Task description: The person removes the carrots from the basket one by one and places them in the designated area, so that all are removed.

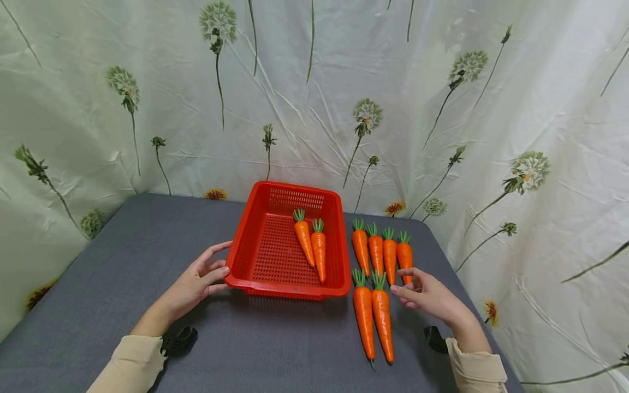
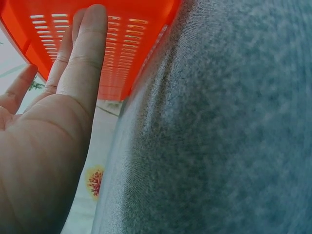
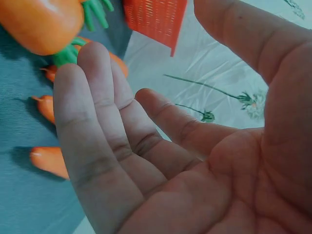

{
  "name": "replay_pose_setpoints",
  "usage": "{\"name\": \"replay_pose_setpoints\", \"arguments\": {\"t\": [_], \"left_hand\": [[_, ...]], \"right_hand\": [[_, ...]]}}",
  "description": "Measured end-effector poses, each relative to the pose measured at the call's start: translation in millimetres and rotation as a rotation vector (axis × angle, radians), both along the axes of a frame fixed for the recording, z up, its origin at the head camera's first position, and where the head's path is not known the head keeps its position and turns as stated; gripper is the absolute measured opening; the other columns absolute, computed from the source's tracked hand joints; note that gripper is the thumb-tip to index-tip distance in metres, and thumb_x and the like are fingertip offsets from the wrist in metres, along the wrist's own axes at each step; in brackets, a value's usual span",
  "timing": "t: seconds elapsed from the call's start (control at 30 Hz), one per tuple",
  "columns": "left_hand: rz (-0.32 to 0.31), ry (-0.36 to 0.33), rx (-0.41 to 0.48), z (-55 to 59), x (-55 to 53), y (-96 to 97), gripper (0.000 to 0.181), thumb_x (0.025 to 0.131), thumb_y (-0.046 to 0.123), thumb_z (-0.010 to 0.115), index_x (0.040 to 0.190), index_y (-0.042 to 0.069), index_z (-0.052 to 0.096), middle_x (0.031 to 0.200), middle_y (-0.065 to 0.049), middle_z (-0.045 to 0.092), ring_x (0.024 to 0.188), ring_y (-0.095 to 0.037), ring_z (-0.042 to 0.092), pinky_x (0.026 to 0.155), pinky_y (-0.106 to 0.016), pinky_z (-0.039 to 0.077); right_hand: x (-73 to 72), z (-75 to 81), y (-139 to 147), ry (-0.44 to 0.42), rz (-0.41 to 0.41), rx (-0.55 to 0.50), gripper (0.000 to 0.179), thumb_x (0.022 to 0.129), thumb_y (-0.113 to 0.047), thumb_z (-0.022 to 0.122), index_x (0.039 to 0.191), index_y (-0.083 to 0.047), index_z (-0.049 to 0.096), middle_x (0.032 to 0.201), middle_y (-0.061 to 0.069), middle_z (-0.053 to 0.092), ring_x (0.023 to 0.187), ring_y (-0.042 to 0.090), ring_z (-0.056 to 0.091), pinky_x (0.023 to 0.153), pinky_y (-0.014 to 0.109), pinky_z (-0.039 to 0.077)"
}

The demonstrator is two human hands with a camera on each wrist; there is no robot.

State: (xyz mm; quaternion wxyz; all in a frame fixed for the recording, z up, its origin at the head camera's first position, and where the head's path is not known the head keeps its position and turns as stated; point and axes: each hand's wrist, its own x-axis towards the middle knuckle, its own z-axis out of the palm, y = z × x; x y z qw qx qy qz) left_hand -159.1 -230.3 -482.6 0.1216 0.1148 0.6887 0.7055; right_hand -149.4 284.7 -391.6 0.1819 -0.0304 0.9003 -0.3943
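A red plastic basket [image 1: 275, 248] with a mesh floor stands in the middle of the table, two carrots [image 1: 319, 251] with green tops lying in it. My left hand [image 1: 199, 278] is at the basket's left front corner, its fingers fairly straight along the outer wall; the fingers [image 2: 83, 63] reach up against the slotted side in the left wrist view. Right of the basket, four-odd carrots, several in all, lie in a back row [image 1: 375, 251], with two more [image 1: 363, 319] in front. My right hand [image 1: 429, 295] hovers beside these, fingers spread and palm bare in the right wrist view.
A grey cloth covers the table [image 1: 275, 349]. Behind it and at both sides hangs a pale curtain [image 1: 304, 109] printed with dandelions, close to the table's back edge.
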Motion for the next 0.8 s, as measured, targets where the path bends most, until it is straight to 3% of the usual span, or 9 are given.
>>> {"name": "replay_pose_setpoints", "arguments": {"t": [0.27,0.67,0.8], "left_hand": [[0.004,-0.005,0.015,-3.1,-1.1,-0.9,0.064,0.104,0.022,0.056,0.158,0.026,0.022,0.138,-0.029,0.052,0.114,-0.018,0.067,0.094,-0.042,0.057],[0.001,0.000,0.018,-5.4,-2.3,-1.7,0.064,0.104,0.022,0.055,0.158,0.027,0.021,0.138,-0.029,0.051,0.113,-0.017,0.067,0.093,-0.040,0.058],[0.001,0.003,0.014,-4.7,-1.7,-2.2,0.064,0.104,0.022,0.055,0.158,0.026,0.021,0.137,-0.028,0.052,0.113,-0.016,0.067,0.093,-0.039,0.058]], "right_hand": [[-15.5,21.6,-9,0.093,0.060,0.079,0.072,0.095,-0.044,0.067,0.147,-0.003,0.040,0.101,0.008,0.068,0.086,0.018,0.068,0.082,0.038,0.057],[-45.3,52.4,-31,0.176,0.152,0.139,0.068,0.095,-0.046,0.066,0.144,-0.005,0.044,0.105,0.013,0.067,0.079,0.019,0.065,0.074,0.033,0.053],[-55.3,59.3,-40,0.183,0.173,0.143,0.067,0.095,-0.047,0.065,0.145,-0.007,0.045,0.110,0.015,0.067,0.084,0.018,0.065,0.075,0.032,0.055]]}}
